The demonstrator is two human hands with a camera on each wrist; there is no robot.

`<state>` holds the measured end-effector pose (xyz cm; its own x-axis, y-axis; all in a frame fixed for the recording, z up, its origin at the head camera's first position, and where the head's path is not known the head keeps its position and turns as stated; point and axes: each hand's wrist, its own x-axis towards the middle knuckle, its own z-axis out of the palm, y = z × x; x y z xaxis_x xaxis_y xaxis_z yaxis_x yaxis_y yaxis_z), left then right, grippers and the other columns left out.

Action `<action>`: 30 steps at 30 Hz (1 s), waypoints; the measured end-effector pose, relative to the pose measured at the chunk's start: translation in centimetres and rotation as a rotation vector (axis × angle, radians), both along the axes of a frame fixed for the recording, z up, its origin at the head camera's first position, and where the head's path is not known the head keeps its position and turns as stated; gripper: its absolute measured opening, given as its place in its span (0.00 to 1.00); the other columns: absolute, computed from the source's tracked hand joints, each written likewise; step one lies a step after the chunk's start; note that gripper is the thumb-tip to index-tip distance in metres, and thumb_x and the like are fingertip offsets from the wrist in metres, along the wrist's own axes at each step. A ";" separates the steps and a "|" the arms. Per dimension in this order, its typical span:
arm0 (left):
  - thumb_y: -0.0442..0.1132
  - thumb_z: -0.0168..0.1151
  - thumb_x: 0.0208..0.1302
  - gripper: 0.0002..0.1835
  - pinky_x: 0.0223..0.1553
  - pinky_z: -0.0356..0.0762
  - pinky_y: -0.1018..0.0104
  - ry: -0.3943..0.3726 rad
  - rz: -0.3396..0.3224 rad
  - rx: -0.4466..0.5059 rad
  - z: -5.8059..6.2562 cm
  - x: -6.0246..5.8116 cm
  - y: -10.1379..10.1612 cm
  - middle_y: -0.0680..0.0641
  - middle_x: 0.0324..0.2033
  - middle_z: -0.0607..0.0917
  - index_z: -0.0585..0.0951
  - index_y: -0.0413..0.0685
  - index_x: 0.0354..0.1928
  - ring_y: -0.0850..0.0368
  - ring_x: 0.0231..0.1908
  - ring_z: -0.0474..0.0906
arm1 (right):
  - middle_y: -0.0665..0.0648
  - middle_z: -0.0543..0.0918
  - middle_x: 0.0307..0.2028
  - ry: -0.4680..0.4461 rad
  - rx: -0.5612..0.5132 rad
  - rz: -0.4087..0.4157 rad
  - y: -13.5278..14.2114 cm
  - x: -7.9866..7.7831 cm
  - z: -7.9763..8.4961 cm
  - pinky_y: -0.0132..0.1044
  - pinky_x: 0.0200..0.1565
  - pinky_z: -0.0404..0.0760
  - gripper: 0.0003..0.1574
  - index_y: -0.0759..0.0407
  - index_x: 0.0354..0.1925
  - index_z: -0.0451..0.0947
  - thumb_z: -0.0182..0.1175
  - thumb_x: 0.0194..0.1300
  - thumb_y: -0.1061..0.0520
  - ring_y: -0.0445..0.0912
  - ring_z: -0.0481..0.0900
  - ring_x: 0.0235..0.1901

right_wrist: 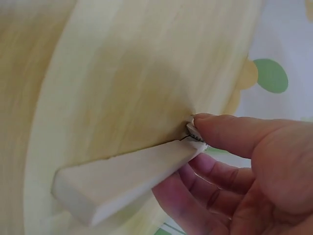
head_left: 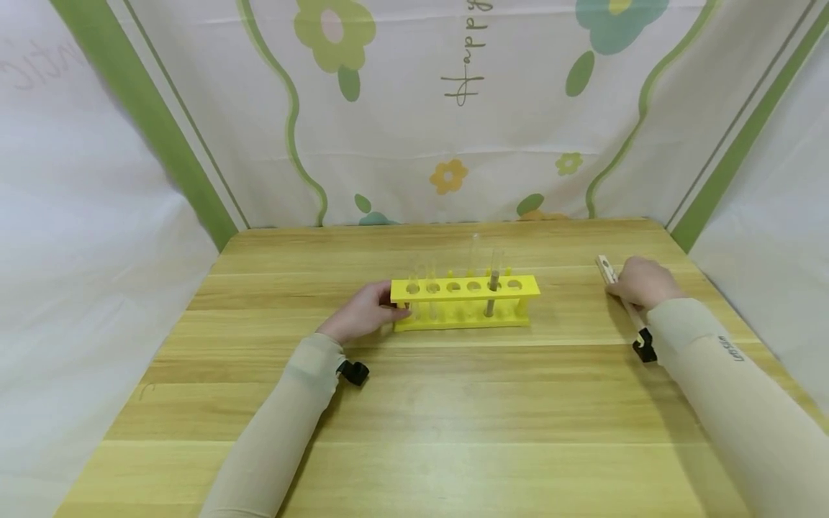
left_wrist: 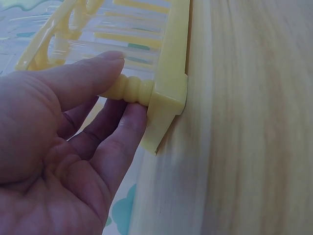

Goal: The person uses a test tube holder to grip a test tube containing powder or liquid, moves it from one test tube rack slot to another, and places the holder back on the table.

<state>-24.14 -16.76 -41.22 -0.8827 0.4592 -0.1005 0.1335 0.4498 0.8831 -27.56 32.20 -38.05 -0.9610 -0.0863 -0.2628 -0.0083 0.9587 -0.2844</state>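
Note:
My left hand (head_left: pixel 363 313) grips the left end of a yellow test tube rack (head_left: pixel 463 294) that stands on the table. In the left wrist view, thumb and fingers close around its ridged end post (left_wrist: pixel 137 91). Clear test tubes sit in the rack's left holes, and another clear tube (head_left: pixel 476 253) rises at its back. Toward the right end stands a test tube with dark grey contents (head_left: pixel 490 306). Over at the right, my right hand (head_left: pixel 648 283) pinches a wooden test tube holder (right_wrist: pixel 122 178) near its metal spring; its far end (head_left: pixel 606 269) points away from me.
The wooden table (head_left: pixel 427 417) extends in front of the rack and between the two hands. A white cloth with flower prints (head_left: pixel 448 176) hangs behind the table's back edge, with white cloth at both sides too.

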 end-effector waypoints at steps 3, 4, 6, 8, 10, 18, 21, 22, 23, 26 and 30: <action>0.45 0.64 0.58 0.19 0.44 0.75 0.63 0.003 -0.007 -0.005 0.0 0.0 -0.1 0.54 0.42 0.81 0.75 0.61 0.52 0.57 0.42 0.77 | 0.52 0.68 0.10 -0.021 -0.019 -0.007 -0.1 0.1 0.2 0.34 0.15 0.69 0.21 0.61 0.16 0.68 0.55 0.63 0.53 0.41 0.66 0.10; 0.45 0.64 0.58 0.19 0.44 0.75 0.63 0.005 -0.011 -0.008 0.0 0.0 -0.1 0.54 0.43 0.81 0.75 0.62 0.52 0.57 0.43 0.77 | 0.52 0.68 0.11 -0.023 -0.020 -0.007 -0.1 0.2 0.3 0.34 0.16 0.69 0.21 0.61 0.16 0.69 0.55 0.63 0.53 0.41 0.66 0.11; 0.46 0.64 0.58 0.19 0.44 0.75 0.63 0.007 -0.016 -0.010 0.0 0.0 -0.2 0.55 0.43 0.81 0.75 0.62 0.52 0.58 0.43 0.76 | 0.52 0.67 0.11 -0.026 -0.020 -0.008 -0.2 0.1 0.4 0.34 0.16 0.68 0.21 0.61 0.17 0.68 0.54 0.63 0.53 0.41 0.65 0.11; 0.46 0.64 0.58 0.19 0.43 0.75 0.63 0.011 -0.021 -0.010 0.0 -0.1 -0.2 0.55 0.43 0.81 0.75 0.62 0.52 0.57 0.43 0.76 | 0.52 0.67 0.11 -0.030 -0.017 -0.010 -0.2 0.1 0.4 0.34 0.16 0.68 0.20 0.61 0.17 0.68 0.54 0.63 0.54 0.41 0.65 0.11; 0.46 0.64 0.58 0.18 0.43 0.75 0.62 0.014 -0.022 -0.009 0.0 0.0 -0.2 0.54 0.43 0.81 0.75 0.62 0.52 0.57 0.43 0.76 | 0.52 0.67 0.12 -0.035 -0.015 -0.015 -0.2 0.1 0.3 0.34 0.17 0.69 0.20 0.61 0.17 0.68 0.54 0.63 0.54 0.41 0.65 0.12; 0.41 0.63 0.59 0.18 0.43 0.75 0.62 0.004 -0.016 0.008 0.5 0.6 0.0 0.51 0.44 0.81 0.75 0.58 0.52 0.56 0.43 0.76 | 0.52 0.67 0.11 -0.034 -0.010 -0.014 0.0 0.3 0.0 0.34 0.16 0.69 0.22 0.59 0.16 0.67 0.54 0.63 0.52 0.42 0.66 0.12; 0.40 0.63 0.60 0.19 0.44 0.74 0.62 -0.011 -0.006 0.010 0.7 0.7 0.0 0.51 0.45 0.80 0.74 0.57 0.54 0.56 0.44 0.76 | 0.52 0.67 0.11 -0.040 -0.018 -0.020 0.0 0.3 0.0 0.34 0.16 0.68 0.21 0.62 0.18 0.69 0.54 0.64 0.52 0.41 0.66 0.11; 0.40 0.63 0.60 0.20 0.45 0.74 0.62 -0.014 -0.003 0.008 0.7 0.7 0.1 0.51 0.45 0.80 0.74 0.56 0.54 0.56 0.44 0.76 | 0.52 0.67 0.11 -0.040 -0.019 -0.020 0.0 0.3 0.0 0.34 0.16 0.68 0.21 0.62 0.18 0.69 0.54 0.64 0.52 0.41 0.65 0.11; 0.41 0.63 0.59 0.20 0.45 0.74 0.62 -0.013 -0.004 0.008 0.5 0.5 0.0 0.52 0.45 0.80 0.74 0.57 0.54 0.57 0.44 0.76 | 0.52 0.68 0.11 -0.044 -0.022 -0.023 0.0 0.3 0.1 0.34 0.16 0.68 0.21 0.63 0.19 0.70 0.54 0.65 0.53 0.41 0.65 0.11; 0.43 0.64 0.58 0.20 0.45 0.74 0.62 -0.002 -0.004 0.011 0.2 0.3 0.0 0.53 0.44 0.80 0.75 0.59 0.53 0.57 0.44 0.76 | 0.52 0.67 0.11 -0.049 -0.025 -0.029 0.0 0.4 0.1 0.34 0.16 0.68 0.21 0.63 0.19 0.70 0.53 0.65 0.53 0.41 0.65 0.11; 0.44 0.64 0.58 0.19 0.44 0.74 0.62 0.006 -0.005 0.006 0.2 0.3 -0.1 0.54 0.43 0.81 0.75 0.60 0.51 0.57 0.43 0.76 | 0.52 0.67 0.12 -0.063 -0.037 -0.042 0.0 0.3 0.0 0.34 0.17 0.69 0.20 0.63 0.20 0.69 0.53 0.65 0.53 0.42 0.66 0.12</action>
<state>-23.85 -16.82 -41.03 -0.8811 0.4638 -0.0924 0.1409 0.4438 0.8850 -27.23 32.21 -38.07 -0.9458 -0.0569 -0.3198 0.0507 0.9466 -0.3185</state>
